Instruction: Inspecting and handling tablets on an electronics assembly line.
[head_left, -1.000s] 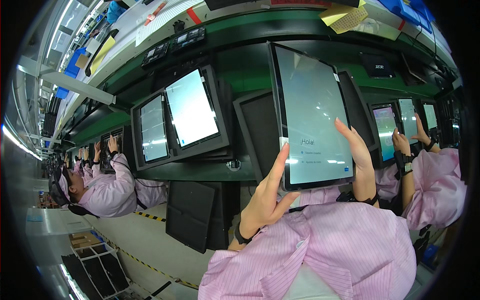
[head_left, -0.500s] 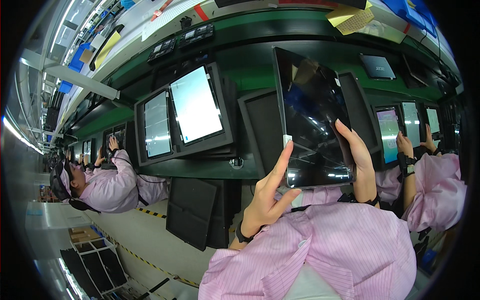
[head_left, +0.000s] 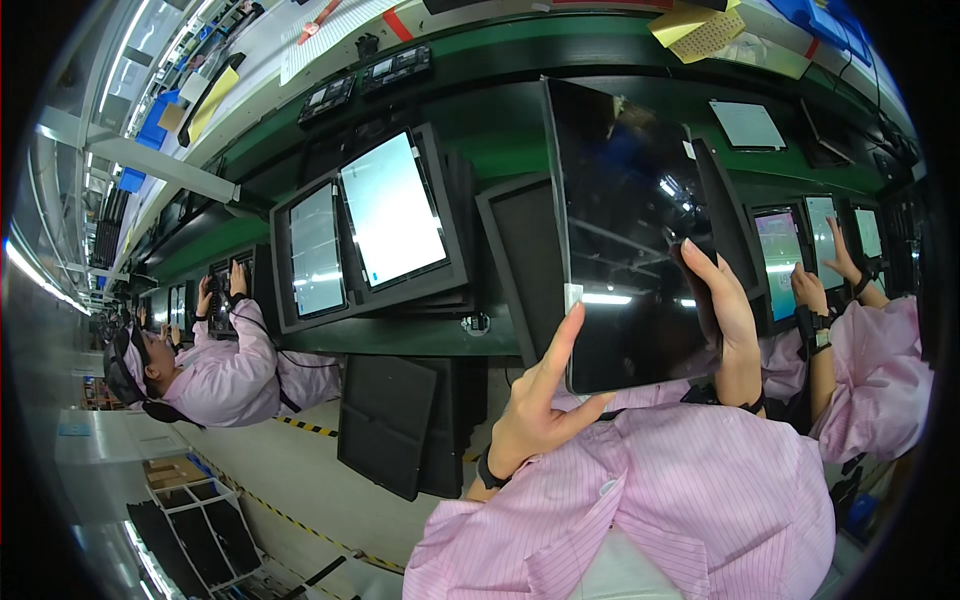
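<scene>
A large black tablet [head_left: 625, 240] is held up before me, its glossy dark screen toward me and mirroring the ceiling lights. Small white tabs stick out at its left and right edges. My left hand [head_left: 535, 405] grips the lower left corner, index fingertip at the left tab and thumb along the bottom edge. On the lower right side, my right hand [head_left: 728, 310] holds the tablet with its thumb over the screen; its other fingers are hidden behind. Beneath the tablet lies a black foam tray [head_left: 515, 230], mostly covered by it.
Left of my hands, a stacked black tray [head_left: 455, 265] carries two tablets, one brightly lit [head_left: 392, 215]. More black trays [head_left: 385, 425] stand below the bench edge. Co-workers sit at both sides, one hand [head_left: 810, 290] near lit tablets on the right. A pale tablet [head_left: 748, 125] lies farther back.
The tablet has tilted a little in my hands; its bottom edge is lower and the reflections have shifted. The right co-worker's far hand has risen.
</scene>
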